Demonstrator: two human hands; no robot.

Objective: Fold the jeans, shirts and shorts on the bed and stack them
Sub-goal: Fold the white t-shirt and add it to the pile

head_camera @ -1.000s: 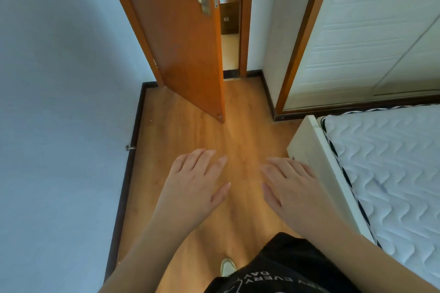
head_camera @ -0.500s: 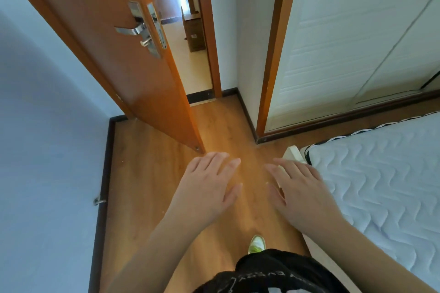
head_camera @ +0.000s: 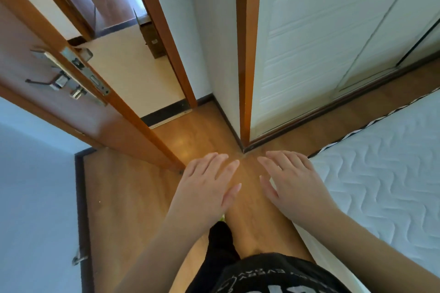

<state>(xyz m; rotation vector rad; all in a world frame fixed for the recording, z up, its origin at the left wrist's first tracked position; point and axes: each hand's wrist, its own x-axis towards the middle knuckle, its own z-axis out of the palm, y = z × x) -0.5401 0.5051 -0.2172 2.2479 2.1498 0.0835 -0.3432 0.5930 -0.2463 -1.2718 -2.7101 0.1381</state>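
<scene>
Both hands were held out in front of the body, palms down, above the wooden floor. The left hand had its fingers straight and slightly spread; the grip held nothing. The right hand matched it, fingers extended and loosely fanned, with nothing pinched or pressed. Neither hand touched any surface. This posture is judged to be a neutral, ready position and not part of a fold.

The bed lay to the person's right, its quilted white mattress bare in the portion shown. No jeans, shirts or shorts were visible anywhere in the view; their location could not be determined from this camera. The garments are presumed to lie on a part of the bed outside the view.

The orange door stood open to the left front, its metal handle facing the camera, with a lighter hallway floor beyond. A white wardrobe panel stood ahead on the right.

Judgement: folding had not started. The next action would require turning toward the bed and locating the first garment.
</scene>
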